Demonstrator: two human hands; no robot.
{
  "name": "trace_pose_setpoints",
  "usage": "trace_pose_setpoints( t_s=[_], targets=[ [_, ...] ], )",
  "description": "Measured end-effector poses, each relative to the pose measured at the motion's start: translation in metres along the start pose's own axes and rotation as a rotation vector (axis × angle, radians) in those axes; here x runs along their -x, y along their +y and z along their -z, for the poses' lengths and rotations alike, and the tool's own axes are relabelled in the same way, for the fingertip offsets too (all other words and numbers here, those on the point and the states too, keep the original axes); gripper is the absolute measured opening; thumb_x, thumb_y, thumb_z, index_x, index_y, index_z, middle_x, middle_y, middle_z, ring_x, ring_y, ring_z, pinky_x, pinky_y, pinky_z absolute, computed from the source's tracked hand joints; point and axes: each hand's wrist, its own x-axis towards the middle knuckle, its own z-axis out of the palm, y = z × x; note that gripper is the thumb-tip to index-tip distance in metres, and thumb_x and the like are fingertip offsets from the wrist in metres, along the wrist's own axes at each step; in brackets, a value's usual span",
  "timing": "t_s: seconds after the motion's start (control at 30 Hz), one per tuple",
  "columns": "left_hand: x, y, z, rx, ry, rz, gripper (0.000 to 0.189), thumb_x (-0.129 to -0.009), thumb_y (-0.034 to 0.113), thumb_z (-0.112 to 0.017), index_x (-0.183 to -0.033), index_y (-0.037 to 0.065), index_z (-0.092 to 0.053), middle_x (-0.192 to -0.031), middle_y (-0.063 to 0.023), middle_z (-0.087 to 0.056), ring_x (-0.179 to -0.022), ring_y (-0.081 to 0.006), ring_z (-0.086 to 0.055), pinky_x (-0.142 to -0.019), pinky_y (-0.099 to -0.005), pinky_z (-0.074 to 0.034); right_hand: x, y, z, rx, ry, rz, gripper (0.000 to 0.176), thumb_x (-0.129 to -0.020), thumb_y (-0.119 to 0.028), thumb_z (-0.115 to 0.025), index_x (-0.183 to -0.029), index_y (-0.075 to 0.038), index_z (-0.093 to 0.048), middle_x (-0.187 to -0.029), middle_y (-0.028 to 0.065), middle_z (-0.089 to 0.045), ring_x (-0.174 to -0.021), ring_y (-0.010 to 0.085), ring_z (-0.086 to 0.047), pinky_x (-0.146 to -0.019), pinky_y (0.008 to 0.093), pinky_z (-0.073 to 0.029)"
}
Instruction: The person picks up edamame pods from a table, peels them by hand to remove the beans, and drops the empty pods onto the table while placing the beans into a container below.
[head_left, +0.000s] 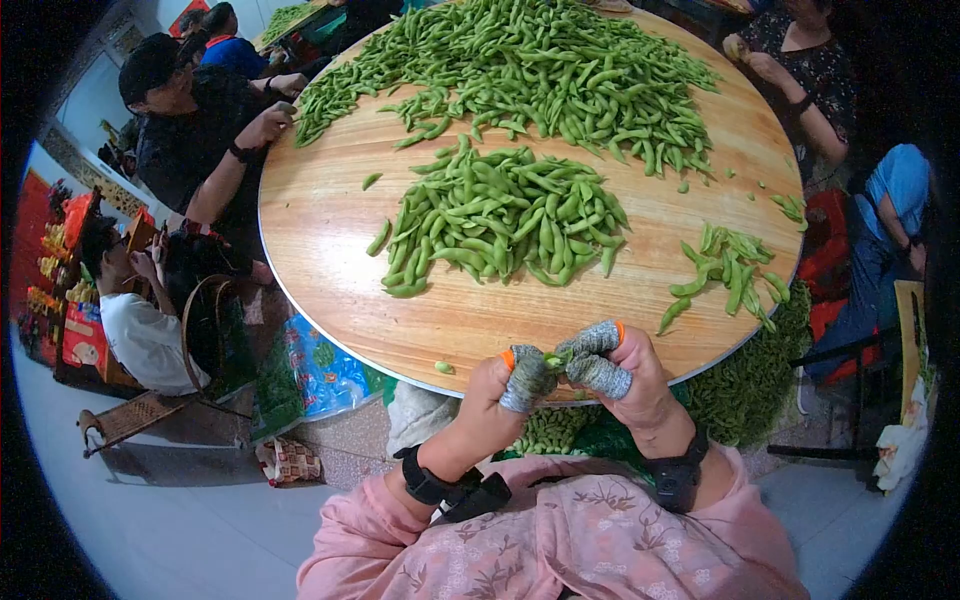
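Observation:
At the near edge of the round table, my left hand (512, 382) and my right hand (615, 368) meet fingertip to fingertip. Grey knitted covers with orange edging wrap their thumbs and fingers. Both are closed in a pinch on a small green edamame pod (553, 358), mostly hidden by the fingertips. Beyond them lies a middle pile of edamame pods (510, 215). A single shelled bean (444, 367) rests on the wood to the left of my left hand. To the right is a small scatter of flatter pods (735, 272).
A large pod heap (560, 70) covers the far side of the wooden table (325, 255). Below its near edge are a bag of beans (548, 430) and a mass of green pods (755, 375). Other people sit left and right; one person's hand (268, 125) touches the heap.

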Motion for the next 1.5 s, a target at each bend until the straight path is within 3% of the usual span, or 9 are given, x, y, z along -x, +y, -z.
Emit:
trace_pose_setpoints(
  t_s=[0.07, 0.23, 0.37, 0.5, 0.8, 1.0, 1.13, 1.27, 1.5],
  targets=[
    [0.001, 0.001, 0.001, 0.342, 0.003, 0.201, 0.012, -0.079, 0.013, -0.049, -0.073, 0.002, -0.052, -0.060, -0.0019, -0.049, -0.052, -0.0124, -0.048, -0.048, -0.0231, -0.037, -0.001, 0.000, 0.000, 0.015, -0.033, 0.030, 0.012, -0.075, -0.004, -0.055, -0.084, 0.003, -0.056, -0.079, 0.0042, -0.059, -0.073, 0.0097, -0.054, -0.068, 0.0214, -0.043],
    [-0.011, 0.017, 0.004, -0.395, -0.090, -0.151, 0.015, -0.079, 0.016, -0.052, -0.072, 0.003, -0.052, -0.063, 0.0019, -0.050, -0.057, -0.0068, -0.046, -0.050, -0.0197, -0.037, -0.002, -0.015, -0.008, 0.219, -0.026, 0.033, 0.012, -0.075, -0.004, -0.054, -0.084, 0.003, -0.056, -0.081, 0.0053, -0.059, -0.074, 0.0106, -0.054, -0.069, 0.0225, -0.043],
    [-0.014, 0.013, 0.013, -0.004, -0.198, 0.031, 0.023, -0.082, 0.019, -0.047, -0.070, 0.001, -0.053, -0.057, -0.0037, -0.051, -0.053, -0.0101, -0.048, -0.050, -0.0227, -0.039, -0.001, -0.016, -0.004, 0.255, -0.062, 0.084, 0.011, -0.075, -0.002, -0.053, -0.084, 0.003, -0.056, -0.081, 0.0054, -0.059, -0.074, 0.0107, -0.054, -0.069, 0.0229, -0.043],
    [-0.016, 0.023, 0.015, -0.142, -0.258, 0.027, 0.021, -0.082, 0.018, -0.045, -0.072, 0.001, -0.053, -0.058, -0.0036, -0.051, -0.053, -0.0098, -0.048, -0.049, -0.0231, -0.039, -0.002, -0.014, -0.004, 0.165, -0.112, 0.061, 0.012, -0.074, 0.002, -0.052, -0.085, 0.003, -0.055, -0.081, 0.0054, -0.058, -0.074, 0.0103, -0.054, -0.068, 0.0230, -0.044],
    [-0.007, 0.012, 0.007, -0.349, -0.117, -0.099, 0.020, -0.073, 0.000, -0.045, -0.093, 0.001, -0.050, -0.073, -0.0026, -0.050, -0.066, -0.0081, -0.044, -0.058, -0.0197, -0.036, -0.003, -0.015, -0.001, 0.441, 0.111, 0.125, 0.012, -0.075, 0.000, -0.053, -0.086, 0.003, -0.055, -0.077, 0.0038, -0.058, -0.072, 0.0091, -0.053, -0.066, 0.0229, -0.044],
    [0.007, -0.010, 0.049, -0.717, 0.253, -0.260, 0.031, -0.070, -0.003, -0.050, -0.101, 0.000, -0.049, -0.073, -0.0109, -0.048, -0.062, -0.0227, -0.049, -0.058, -0.0289, -0.041, 0.003, -0.034, 0.066, 0.882, 0.613, 0.364, 0.016, -0.076, -0.003, -0.052, -0.091, 0.003, -0.054, -0.083, 0.0064, -0.058, -0.075, 0.0119, -0.053, -0.068, 0.0249, -0.043],
    [0.001, -0.018, 0.043, -0.732, 0.253, -0.254, 0.030, -0.071, 0.000, -0.051, -0.101, -0.001, -0.048, -0.084, -0.0156, -0.049, -0.072, -0.0278, -0.051, -0.065, -0.0313, -0.042, 0.013, -0.032, 0.062, 1.094, 0.518, 0.392, 0.019, -0.073, -0.002, -0.053, -0.092, 0.002, -0.055, -0.088, 0.0106, -0.056, -0.078, 0.0194, -0.054, -0.070, 0.0285, -0.043],
    [-0.011, -0.018, -0.010, -0.777, -0.007, -0.281, 0.036, -0.074, 0.003, -0.050, -0.109, 0.000, -0.041, -0.099, -0.0170, -0.047, -0.088, -0.0291, -0.048, -0.077, -0.0338, -0.040, 0.007, -0.023, 0.074, 1.336, 0.326, 0.444, 0.020, -0.069, -0.002, -0.054, -0.089, 0.002, -0.055, -0.086, 0.0161, -0.053, -0.079, 0.0307, -0.052, -0.071, 0.0329, -0.042],
    [-0.011, -0.014, -0.061, -0.515, -0.418, -0.384, 0.037, -0.072, 0.006, -0.052, -0.107, 0.001, -0.043, -0.095, -0.0182, -0.049, -0.087, -0.0339, -0.048, -0.076, -0.0369, -0.040, 0.017, -0.058, 0.157, 1.529, 0.650, 0.439, 0.019, -0.073, -0.005, -0.051, -0.091, 0.000, -0.055, -0.085, 0.0159, -0.054, -0.079, 0.0311, -0.052, -0.070, 0.0342, -0.042]
  ],
)
